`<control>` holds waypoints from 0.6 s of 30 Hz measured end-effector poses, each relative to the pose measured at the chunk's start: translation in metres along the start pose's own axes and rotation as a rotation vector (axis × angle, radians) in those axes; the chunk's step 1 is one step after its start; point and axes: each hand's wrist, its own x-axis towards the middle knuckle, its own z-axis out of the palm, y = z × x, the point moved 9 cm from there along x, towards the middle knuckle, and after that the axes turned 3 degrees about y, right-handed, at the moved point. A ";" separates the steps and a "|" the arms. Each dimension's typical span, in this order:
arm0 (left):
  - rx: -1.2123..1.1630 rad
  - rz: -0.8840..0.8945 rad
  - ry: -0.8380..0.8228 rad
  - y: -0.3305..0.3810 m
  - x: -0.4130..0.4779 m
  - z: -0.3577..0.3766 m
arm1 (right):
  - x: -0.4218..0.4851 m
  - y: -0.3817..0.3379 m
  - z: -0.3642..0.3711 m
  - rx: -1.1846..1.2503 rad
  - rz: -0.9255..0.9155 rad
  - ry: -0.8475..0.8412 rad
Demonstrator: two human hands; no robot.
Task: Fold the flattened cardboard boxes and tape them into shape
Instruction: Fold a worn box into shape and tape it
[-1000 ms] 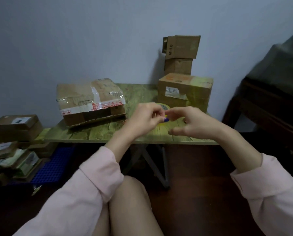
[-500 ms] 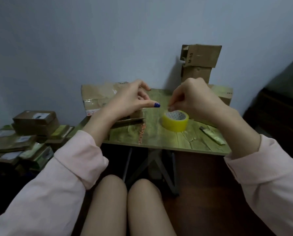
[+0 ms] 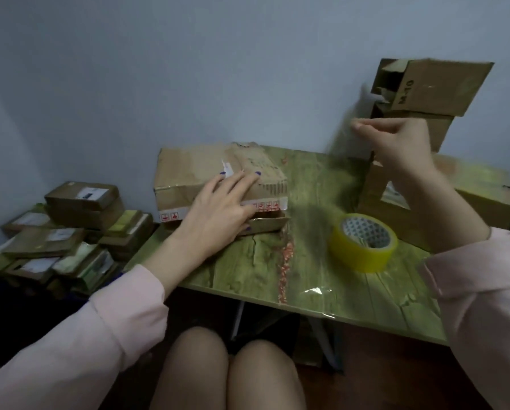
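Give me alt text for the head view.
A person's left hand rests flat on a taped cardboard box on a green table; the raised right hand pinches what looks like a tape strip above a yellow tape roll.

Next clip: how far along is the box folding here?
Done: folded boxes stand stacked at far right. In hand: left hand rests flat on a taped box, right hand pinches what looks like a tape strip above the tape roll. Left: a pile of flat-looking boxes on the floor.
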 end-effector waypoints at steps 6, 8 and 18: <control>-0.083 -0.030 0.074 -0.041 0.024 -0.059 | 0.005 -0.025 0.030 0.247 0.056 -0.228; -0.167 -0.076 0.021 -0.057 0.037 -0.081 | 0.008 -0.040 0.035 0.281 0.033 -0.250; -0.761 -0.033 -0.275 -0.071 0.076 -0.123 | -0.012 -0.090 0.058 0.393 -0.081 -0.372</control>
